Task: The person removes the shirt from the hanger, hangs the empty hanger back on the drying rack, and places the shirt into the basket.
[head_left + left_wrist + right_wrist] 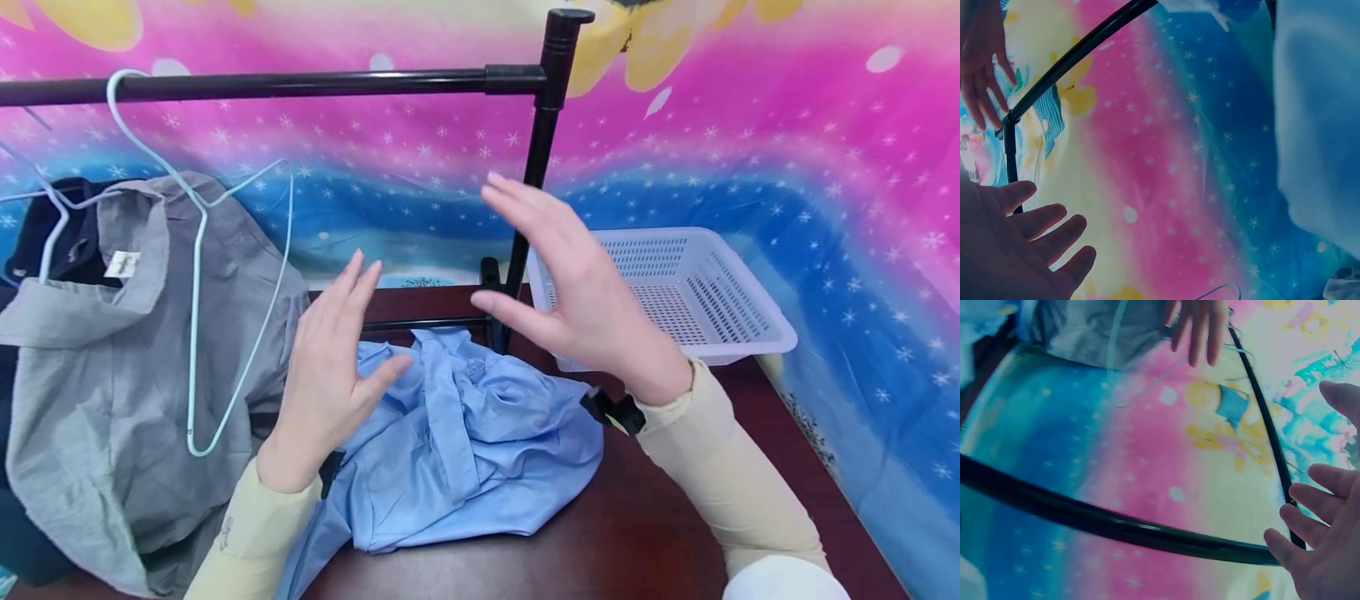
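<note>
Both hands are raised in the head view with nothing in them. My left hand [326,375] has its fingers extended and thumb apart, over the left side of a crumpled light blue garment [450,433]. The right hand [581,292] is higher up, fingers stretched toward the upper left, in front of the rack's black post [546,133]. Beneath the hands, the blue garment lies bunched on the dark red table [615,533]. Straight, spread fingers also show on the left hand [1029,244] in the left wrist view and on the right hand [1322,519] in the right wrist view.
A pale blue bare hanger [197,333] hooks over the black rail [322,83]. Left of it hangs a grey shirt [82,417] on another hanger, with dark clothing behind. At the back right sits a white perforated basket [772,333]. A colourful patterned cloth [847,167] covers the wall.
</note>
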Motion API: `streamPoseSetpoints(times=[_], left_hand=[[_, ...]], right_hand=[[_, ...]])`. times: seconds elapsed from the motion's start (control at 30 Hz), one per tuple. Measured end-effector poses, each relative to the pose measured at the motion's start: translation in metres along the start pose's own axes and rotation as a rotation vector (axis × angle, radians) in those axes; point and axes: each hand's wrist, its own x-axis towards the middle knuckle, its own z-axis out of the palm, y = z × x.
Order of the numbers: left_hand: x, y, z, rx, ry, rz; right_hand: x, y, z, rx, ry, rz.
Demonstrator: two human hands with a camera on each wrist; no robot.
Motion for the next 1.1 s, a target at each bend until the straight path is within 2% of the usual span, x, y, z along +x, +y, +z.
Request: streamPoseSetpoints(times=[0.27,0.4,0.53,0.63,0.8,1.0,1.1], left_hand=[[-0.02,-0.005,0.001,0.059,-0.157,0.01],[-0.029,-0.011,0.003,0.083,-0.225,-0.017],[-0.037,-0.016,0.006,0.109,-0.322,-0.063],[-0.045,-0.019,0.009,0.137,-0.417,-0.125],[-0.057,-0.024,0.01,0.169,-0.618,-0.251],[-0.072,-0.03,0.01,0.089,-0.853,-0.329],[-0.077,-0.034,0.012,0.061,-0.925,-0.35]], right_hand=[[-0.052,0.003,0.022,0.055,-0.187,0.158],[-0.077,0.005,0.036,0.109,-0.284,0.247],[-0.101,0.007,0.051,0.134,-0.372,0.324],[-0.117,0.009,0.062,0.137,-0.431,0.347],[-0.138,0.012,0.076,0.123,-0.525,0.379],[-0.153,0.019,0.089,0.127,-0.633,0.404],[-0.157,0.022,0.096,0.137,-0.674,0.399]])
